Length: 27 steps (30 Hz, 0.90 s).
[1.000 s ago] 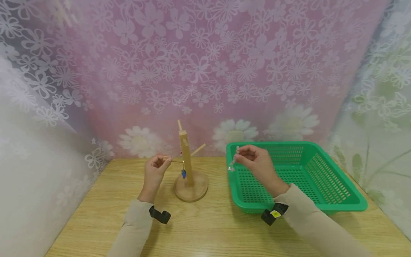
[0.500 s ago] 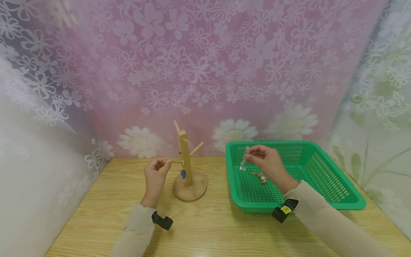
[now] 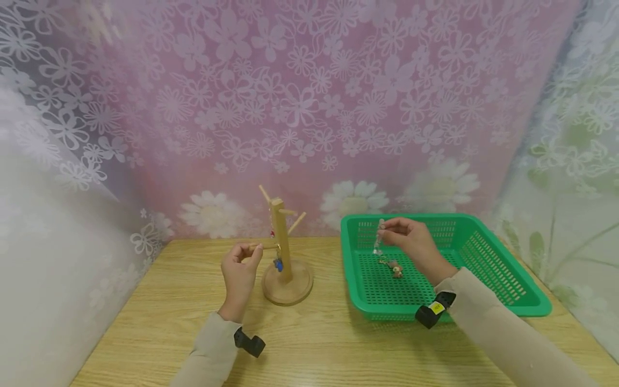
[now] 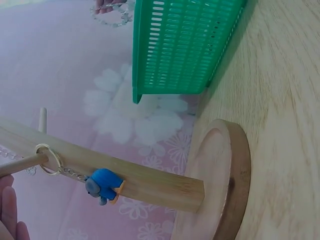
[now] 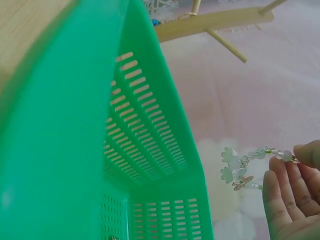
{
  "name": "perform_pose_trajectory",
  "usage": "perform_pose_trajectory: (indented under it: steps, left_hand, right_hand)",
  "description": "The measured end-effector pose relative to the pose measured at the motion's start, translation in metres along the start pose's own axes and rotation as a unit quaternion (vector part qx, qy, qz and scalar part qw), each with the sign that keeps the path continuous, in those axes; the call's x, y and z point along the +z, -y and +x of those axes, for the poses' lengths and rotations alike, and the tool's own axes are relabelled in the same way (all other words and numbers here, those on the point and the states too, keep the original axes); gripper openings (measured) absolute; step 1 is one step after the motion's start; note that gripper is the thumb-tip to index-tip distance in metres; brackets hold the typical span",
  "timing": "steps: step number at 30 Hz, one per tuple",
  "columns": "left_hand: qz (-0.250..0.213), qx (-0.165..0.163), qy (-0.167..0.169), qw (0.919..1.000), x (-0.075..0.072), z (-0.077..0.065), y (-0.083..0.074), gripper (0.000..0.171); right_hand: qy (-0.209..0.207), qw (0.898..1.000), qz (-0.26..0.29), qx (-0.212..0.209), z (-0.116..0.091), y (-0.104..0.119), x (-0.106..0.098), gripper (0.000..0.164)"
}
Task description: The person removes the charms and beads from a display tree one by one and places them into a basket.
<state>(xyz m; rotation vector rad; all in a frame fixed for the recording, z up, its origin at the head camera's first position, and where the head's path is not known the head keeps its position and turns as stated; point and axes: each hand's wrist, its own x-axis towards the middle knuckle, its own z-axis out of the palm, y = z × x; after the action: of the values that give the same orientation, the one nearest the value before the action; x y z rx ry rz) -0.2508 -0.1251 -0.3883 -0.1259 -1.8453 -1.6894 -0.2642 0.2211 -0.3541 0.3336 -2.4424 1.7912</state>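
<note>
My left hand pinches a side peg of a wooden stand with a round base. From that peg, by a gold ring, hangs a keychain with a blue figure, close against the post. Over the left part of a green basket, my right hand holds up a bracelet of clear and pale beads. Pale flower charms dangle at its lower end. Inside the basket lies another keychain with a brown figure.
Several pegs stick out of the stand's post, and a thin strand with a red bit hangs behind it. Both stand and basket are on a wood-grain table. Flowered curtains enclose the back and sides.
My right hand has moved right with the bracelet, uncovering the brown keychain in the basket. The stand has turned slightly, while my left hand stays on its peg.
</note>
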Motion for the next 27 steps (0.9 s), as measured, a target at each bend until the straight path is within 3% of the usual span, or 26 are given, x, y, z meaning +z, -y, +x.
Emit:
perform_pose_trajectory:
  steps: [5,12,15,19,22,24,27]
  left_hand:
    - [0.019,0.000,0.011,0.9997,-0.003,0.001,0.002,0.010]
    - [0.040,-0.014,0.051,0.9978,-0.015,0.012,0.029,0.019]
    - [0.038,-0.010,0.068,0.9969,-0.022,0.018,0.030,0.027]
    - [0.028,-0.025,0.096,0.9947,-0.031,0.029,0.018,0.030]
    - [0.033,-0.026,0.128,0.9909,-0.037,0.042,0.017,0.030]
    - [0.036,-0.016,0.157,0.9867,-0.040,0.053,0.026,0.032]
    - [0.051,-0.018,0.211,0.9759,-0.045,0.067,0.025,0.034]
  right_hand:
    - [-0.002,1.000,0.007,0.008,0.002,-0.004,-0.007,0.040]
    - [-0.008,1.000,-0.014,0.017,0.004,-0.007,-0.017,0.040]
    - [-0.009,0.999,-0.024,0.025,0.005,-0.009,-0.023,0.041]
    - [-0.006,0.999,-0.030,0.036,0.008,-0.012,-0.029,0.040]
    - [-0.001,0.999,-0.029,0.042,0.010,-0.014,-0.033,0.039]
    - [0.001,0.999,-0.028,0.042,0.011,-0.015,-0.035,0.039]
    - [0.001,0.999,-0.027,0.044,0.011,-0.014,-0.038,0.040]
